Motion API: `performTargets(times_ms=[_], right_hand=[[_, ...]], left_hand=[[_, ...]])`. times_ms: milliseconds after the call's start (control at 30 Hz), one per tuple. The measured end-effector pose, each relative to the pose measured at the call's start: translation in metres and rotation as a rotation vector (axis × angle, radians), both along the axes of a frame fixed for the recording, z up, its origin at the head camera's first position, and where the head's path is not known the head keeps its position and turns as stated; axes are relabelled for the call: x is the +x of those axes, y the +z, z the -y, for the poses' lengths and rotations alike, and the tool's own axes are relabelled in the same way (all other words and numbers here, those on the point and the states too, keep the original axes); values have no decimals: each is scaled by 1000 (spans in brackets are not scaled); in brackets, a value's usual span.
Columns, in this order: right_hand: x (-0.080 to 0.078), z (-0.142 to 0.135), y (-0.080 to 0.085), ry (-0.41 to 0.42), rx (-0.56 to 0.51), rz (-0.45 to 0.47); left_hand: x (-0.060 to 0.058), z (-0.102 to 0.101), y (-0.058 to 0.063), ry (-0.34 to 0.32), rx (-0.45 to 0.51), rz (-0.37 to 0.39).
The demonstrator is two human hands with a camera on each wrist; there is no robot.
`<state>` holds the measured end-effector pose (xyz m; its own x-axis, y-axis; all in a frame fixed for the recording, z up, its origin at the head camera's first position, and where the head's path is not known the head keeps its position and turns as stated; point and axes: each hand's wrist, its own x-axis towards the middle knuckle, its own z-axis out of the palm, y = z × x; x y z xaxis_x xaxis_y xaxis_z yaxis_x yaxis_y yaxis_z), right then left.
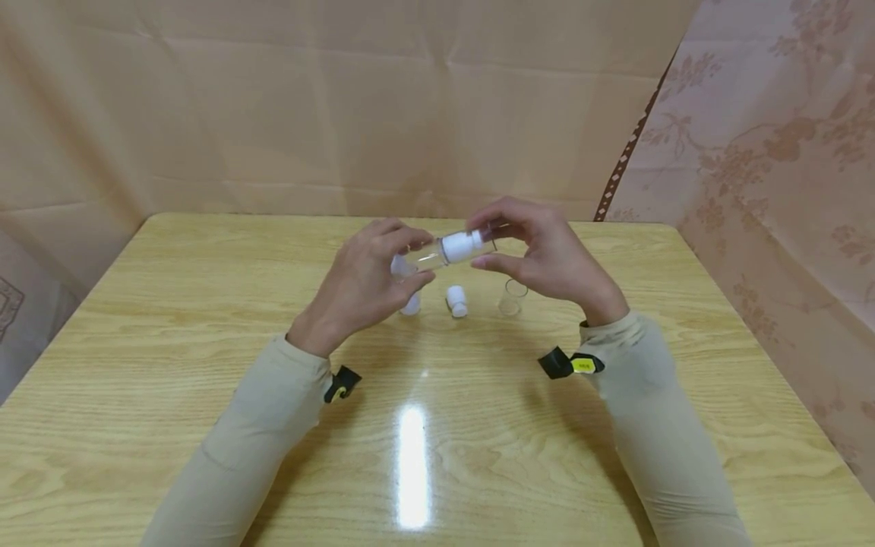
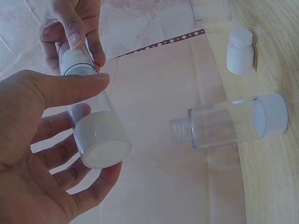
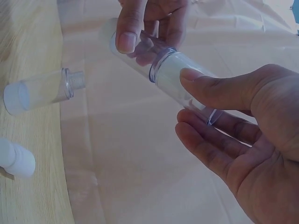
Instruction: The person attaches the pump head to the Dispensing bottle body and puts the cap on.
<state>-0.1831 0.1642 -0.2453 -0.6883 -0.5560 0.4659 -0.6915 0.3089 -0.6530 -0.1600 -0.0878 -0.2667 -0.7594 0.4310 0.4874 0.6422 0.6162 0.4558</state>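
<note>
Held tilted above the table between both hands is a clear plastic pump bottle (image 1: 429,257) with a white base (image 2: 103,140). My left hand (image 1: 362,277) grips its lower body, thumb on one side and fingers around the other. At the upper end, a white pump head (image 1: 459,247) shows through a clear cap (image 3: 210,116). My right hand (image 1: 547,251) pinches this cap between thumb and fingers. A thick clear ring marks where cap and body meet in the right wrist view.
Below the hands, a second clear bottle (image 2: 219,123) with an uncovered threaded neck stands on the wooden table (image 1: 205,342). Next to it are a loose white pump head (image 1: 456,298) and another clear cap (image 1: 510,301). A beige cloth (image 1: 383,114) hangs behind the table.
</note>
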Motion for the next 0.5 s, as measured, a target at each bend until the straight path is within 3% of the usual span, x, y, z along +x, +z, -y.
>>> performTargets(times_ms=[500], right_hand=[[2, 3, -1, -14, 24, -42]], left_hand=[[0, 0, 1, -26, 5, -4]])
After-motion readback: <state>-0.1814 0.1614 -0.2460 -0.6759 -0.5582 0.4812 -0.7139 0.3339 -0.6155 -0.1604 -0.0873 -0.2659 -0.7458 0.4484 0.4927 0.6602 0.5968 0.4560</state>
